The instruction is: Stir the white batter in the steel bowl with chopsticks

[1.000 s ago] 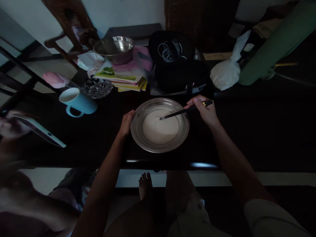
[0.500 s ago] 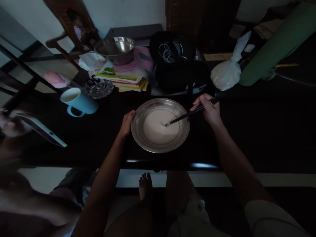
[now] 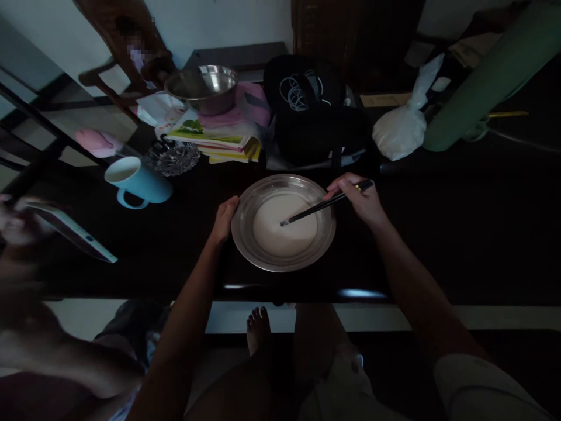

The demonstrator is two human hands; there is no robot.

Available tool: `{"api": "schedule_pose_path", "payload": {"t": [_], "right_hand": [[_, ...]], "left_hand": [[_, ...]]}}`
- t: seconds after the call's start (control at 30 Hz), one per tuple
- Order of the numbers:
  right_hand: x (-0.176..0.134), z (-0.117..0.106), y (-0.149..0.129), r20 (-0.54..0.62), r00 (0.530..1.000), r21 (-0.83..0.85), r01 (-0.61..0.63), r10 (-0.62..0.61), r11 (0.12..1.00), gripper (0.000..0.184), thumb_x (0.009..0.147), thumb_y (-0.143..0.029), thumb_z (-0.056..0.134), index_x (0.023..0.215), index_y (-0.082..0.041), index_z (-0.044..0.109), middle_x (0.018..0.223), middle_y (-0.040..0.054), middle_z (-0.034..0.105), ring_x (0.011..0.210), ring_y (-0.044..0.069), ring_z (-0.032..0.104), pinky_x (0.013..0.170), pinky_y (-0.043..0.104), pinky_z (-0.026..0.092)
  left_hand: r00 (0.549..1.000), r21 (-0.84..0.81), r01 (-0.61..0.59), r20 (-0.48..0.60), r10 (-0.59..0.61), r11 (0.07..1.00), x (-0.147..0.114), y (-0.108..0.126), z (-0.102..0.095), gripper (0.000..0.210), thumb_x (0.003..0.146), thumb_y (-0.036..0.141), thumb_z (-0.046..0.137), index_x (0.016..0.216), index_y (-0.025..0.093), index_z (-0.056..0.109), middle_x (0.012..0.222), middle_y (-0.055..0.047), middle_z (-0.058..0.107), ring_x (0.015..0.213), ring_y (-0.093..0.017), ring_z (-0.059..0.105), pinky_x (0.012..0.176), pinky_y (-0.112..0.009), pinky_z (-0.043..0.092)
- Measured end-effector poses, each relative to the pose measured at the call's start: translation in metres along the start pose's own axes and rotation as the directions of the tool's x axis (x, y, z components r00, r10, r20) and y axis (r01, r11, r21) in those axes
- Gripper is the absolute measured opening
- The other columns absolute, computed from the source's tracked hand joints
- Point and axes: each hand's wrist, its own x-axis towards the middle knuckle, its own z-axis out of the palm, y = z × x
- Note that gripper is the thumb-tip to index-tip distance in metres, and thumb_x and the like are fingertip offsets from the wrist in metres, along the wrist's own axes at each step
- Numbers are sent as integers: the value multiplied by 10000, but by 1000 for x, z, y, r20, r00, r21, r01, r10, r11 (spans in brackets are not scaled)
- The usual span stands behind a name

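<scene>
A wide metal bowl stands near the front edge of the dark table, with a milky, off-white liquid in it. My left hand grips the bowl's left rim, its fingers partly hidden behind the edge. Above the right rim, my right hand is closed around black chopsticks. They slant down to the left, and their whitened tips meet the liquid close to the bowl's middle.
A blue mug, a glass dish and a stack of books under a second metal bowl stand left. Behind lies a black bag; right of it, a tied plastic bag. Another person's hand holds a phone.
My right hand has moved left, toward the bowl, and the chopstick tips have shifted left through the liquid. My left hand stays on the rim.
</scene>
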Motion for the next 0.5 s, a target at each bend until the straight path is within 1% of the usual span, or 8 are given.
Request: {"api": "schedule_pose_path", "payload": {"t": [0.03, 0.1, 0.17, 0.2, 0.27, 0.33, 0.4, 0.5], "right_hand": [[0, 0, 0, -1, 1000, -13, 1, -1, 1000, 440, 874, -651, 639, 793, -228, 728, 694, 9, 759, 693, 178, 748, 708, 332, 603], [1, -1, 0, -58, 998, -31, -2, 0, 1000, 440, 886, -648, 625, 778, -232, 719, 682, 5, 752, 686, 174, 742, 713, 330, 598], [1, -3, 1, -116, 993, -26, -10, 7, 1000, 452, 910, -643, 592, 750, -234, 700, 633, -4, 728, 621, 163, 722, 663, 319, 587], [0, -3, 2, -124, 992, -15, -15, 13, 1000, 455, 919, -639, 581, 743, -234, 694, 616, -7, 719, 591, 160, 711, 635, 314, 579], [0, -2, 2, -84, 996, 6, -16, 16, 1000, 442, 923, -624, 587, 755, -232, 700, 625, -4, 724, 585, 159, 708, 619, 311, 574], [-1, -1, 2, -23, 1000, 8, -5, 6, 1000, 417, 912, -614, 614, 787, -229, 720, 674, 5, 747, 642, 165, 726, 660, 318, 584], [0, -1, 1, -15, 1000, -16, 3, -4, 1000, 410, 899, -616, 630, 808, -229, 730, 715, 12, 762, 699, 172, 739, 700, 325, 590], [1, -4, 3, -119, 993, -47, -8, 2, 999, 441, 904, -641, 602, 771, -234, 706, 663, 3, 734, 665, 171, 728, 675, 324, 584]], "left_hand": [[1000, -3, 3, 0, -3, 1000, 0, 0, 0, 419, 877, 518, 560, 615, 207, 460, 578, 37, 398, 554, -117, 338, 500, -253, 304], [1000, -2, 5, -1, -5, 1000, 0, 0, 0, 423, 871, 527, 564, 614, 209, 453, 576, 39, 392, 557, -118, 337, 502, -253, 305], [1000, 2, 1, -1, -1, 1000, -1, 0, 1, 424, 865, 530, 570, 614, 209, 451, 580, 38, 397, 566, -119, 344, 505, -252, 311], [1000, 2, -1, 1, 1, 1000, -1, 1, 1, 423, 863, 530, 571, 615, 208, 456, 584, 36, 403, 570, -119, 349, 507, -251, 315], [1000, 2, -3, 4, 3, 1000, -2, 2, 1, 424, 862, 527, 573, 612, 206, 457, 584, 37, 404, 568, -117, 344, 510, -248, 323], [1000, -1, -3, 1, 3, 1000, -2, 3, 2, 428, 863, 522, 575, 604, 206, 448, 577, 39, 394, 561, -114, 334, 512, -247, 329], [1000, -6, -2, -6, 2, 1000, -2, 4, 2, 427, 863, 514, 579, 600, 208, 439, 571, 41, 387, 557, -113, 326, 513, -246, 331], [1000, -20, 2, -6, -3, 1000, -2, 4, 2, 422, 867, 503, 582, 599, 207, 443, 567, 40, 389, 556, -113, 329, 512, -247, 333]]}}
